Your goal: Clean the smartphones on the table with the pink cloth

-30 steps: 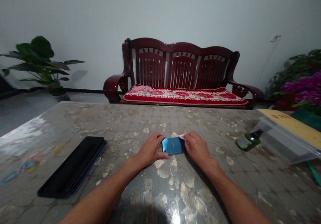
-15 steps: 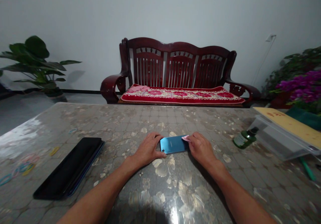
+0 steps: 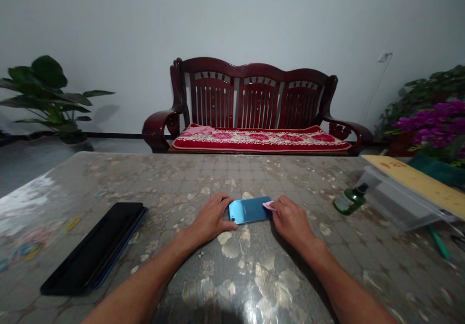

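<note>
A blue phone (image 3: 249, 210) lies back up on the patterned table (image 3: 254, 275), between my two hands. My left hand (image 3: 210, 217) grips its left end, thumb along the near edge and fingers curled over the far edge. My right hand (image 3: 290, 217) is closed on a small pink cloth (image 3: 269, 205), which it presses onto the phone's right end.
A black flat case (image 3: 94, 246) lies at the left, with several coloured rubber bands (image 3: 25, 246) beyond it. A green bottle (image 3: 349, 200), a clear plastic box (image 3: 403, 200) with a yellow lid and a green pen (image 3: 438, 241) sit at the right. A wooden bench (image 3: 254, 111) stands behind the table.
My right hand with the pink cloth has slid rightwards along the phone, uncovering more of its blue back. My left hand keeps its hold. The view has shifted slightly.
</note>
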Motion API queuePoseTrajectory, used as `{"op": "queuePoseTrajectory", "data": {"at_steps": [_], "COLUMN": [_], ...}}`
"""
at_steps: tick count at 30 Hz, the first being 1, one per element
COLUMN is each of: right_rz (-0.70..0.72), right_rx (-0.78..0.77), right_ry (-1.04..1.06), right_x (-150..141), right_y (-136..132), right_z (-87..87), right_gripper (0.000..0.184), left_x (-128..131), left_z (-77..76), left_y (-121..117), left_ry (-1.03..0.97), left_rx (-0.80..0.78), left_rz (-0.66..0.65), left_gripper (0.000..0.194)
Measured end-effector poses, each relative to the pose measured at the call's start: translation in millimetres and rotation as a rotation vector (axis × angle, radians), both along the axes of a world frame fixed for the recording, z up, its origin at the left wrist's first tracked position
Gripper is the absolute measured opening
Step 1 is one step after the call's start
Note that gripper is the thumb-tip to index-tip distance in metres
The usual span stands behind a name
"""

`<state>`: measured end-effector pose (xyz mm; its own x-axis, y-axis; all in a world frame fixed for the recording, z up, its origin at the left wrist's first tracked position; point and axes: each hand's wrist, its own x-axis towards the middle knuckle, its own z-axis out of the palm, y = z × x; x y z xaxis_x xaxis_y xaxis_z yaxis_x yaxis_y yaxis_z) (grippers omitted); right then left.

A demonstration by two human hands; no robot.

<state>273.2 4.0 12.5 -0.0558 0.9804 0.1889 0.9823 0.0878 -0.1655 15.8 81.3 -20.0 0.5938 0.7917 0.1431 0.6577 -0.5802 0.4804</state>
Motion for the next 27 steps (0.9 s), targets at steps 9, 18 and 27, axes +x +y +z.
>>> {"op": "queuePoseTrajectory", "data": {"at_steps": [9,18,27], "right_rz": [0.087,0.174,0.049], "right_rx": [-0.030,-0.002,0.011], "right_ry": [0.056,0.080,0.024], "right_x": [-4.2,-13.3,-9.1], "right_y": [-2.1,-5.6,-3.8], "right_z": [0.4,-3.4,-3.9], "right_gripper": [0.035,0.037,0.034], "left_x": [-0.7,0.1,0.4], "left_z": [7.8,9.2,6.2], "left_y": [1.6,0.6,0.8], "left_ry": [0.020,0.031,0.023], "left_rx": [-0.001,0.010,0.021], "left_rz": [0.022,0.037,0.035], "left_gripper": [0.059,0.058,0.057]}}
